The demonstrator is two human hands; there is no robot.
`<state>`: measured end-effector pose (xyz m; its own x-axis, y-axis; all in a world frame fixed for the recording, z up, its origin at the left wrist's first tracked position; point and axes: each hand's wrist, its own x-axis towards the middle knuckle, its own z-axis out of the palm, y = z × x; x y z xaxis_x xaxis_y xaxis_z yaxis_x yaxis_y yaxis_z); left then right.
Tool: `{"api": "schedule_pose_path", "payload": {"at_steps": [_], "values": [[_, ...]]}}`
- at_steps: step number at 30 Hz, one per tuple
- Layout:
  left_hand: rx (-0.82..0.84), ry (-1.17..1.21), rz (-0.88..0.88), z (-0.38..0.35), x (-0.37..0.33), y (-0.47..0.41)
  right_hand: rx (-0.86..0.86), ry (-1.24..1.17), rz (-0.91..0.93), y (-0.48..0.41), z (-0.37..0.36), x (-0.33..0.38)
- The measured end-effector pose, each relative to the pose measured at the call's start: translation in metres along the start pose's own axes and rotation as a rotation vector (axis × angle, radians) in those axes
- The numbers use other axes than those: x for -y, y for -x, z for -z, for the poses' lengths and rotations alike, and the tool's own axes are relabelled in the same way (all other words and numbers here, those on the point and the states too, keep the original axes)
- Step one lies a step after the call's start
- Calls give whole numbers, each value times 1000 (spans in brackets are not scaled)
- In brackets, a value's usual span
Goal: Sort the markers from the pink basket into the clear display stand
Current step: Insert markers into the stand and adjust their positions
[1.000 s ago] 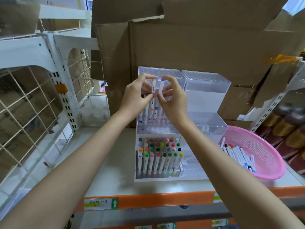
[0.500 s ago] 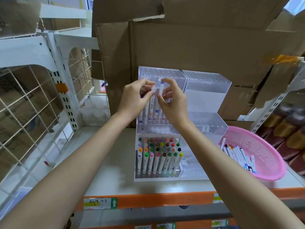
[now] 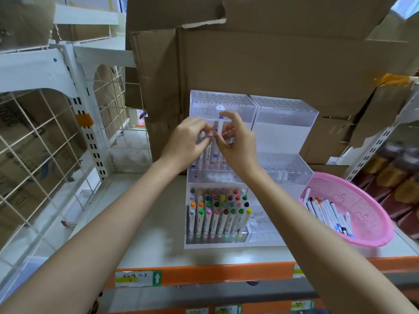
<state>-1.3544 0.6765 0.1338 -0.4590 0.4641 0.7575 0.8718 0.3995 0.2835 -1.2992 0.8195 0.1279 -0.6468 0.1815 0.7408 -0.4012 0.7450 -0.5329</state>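
Note:
The clear display stand [image 3: 285, 114] rises in tiers at the back of the shelf. Its lowest left tier is full of upright markers [image 3: 217, 211] with coloured caps. Both hands are at the middle left tier. My right hand [image 3: 238, 143] pinches a white marker with a blue cap [image 3: 220, 125], held upright over that tier. My left hand [image 3: 188, 143] grips a few white markers [image 3: 207, 155] standing beside it. The pink basket [image 3: 362, 205] sits at the right with several markers [image 3: 326, 211] lying in it.
Large cardboard boxes [image 3: 249, 53] stand close behind the stand. A white wire rack [image 3: 56, 132] closes off the left side. The shelf has an orange front edge [image 3: 204, 275] with labels. Dark bottles [image 3: 396, 177] sit on the shelf to the right.
Both hands have lowered toward the middle tier with their markers. The blue-capped marker now sticks up above my right hand's fingers.

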Motion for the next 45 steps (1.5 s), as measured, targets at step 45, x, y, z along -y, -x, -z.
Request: {"api": "schedule_pose_path", "payload": {"at_steps": [45], "values": [[99, -312, -151, 17, 4, 25, 165, 92, -58, 9, 5, 4]]}}
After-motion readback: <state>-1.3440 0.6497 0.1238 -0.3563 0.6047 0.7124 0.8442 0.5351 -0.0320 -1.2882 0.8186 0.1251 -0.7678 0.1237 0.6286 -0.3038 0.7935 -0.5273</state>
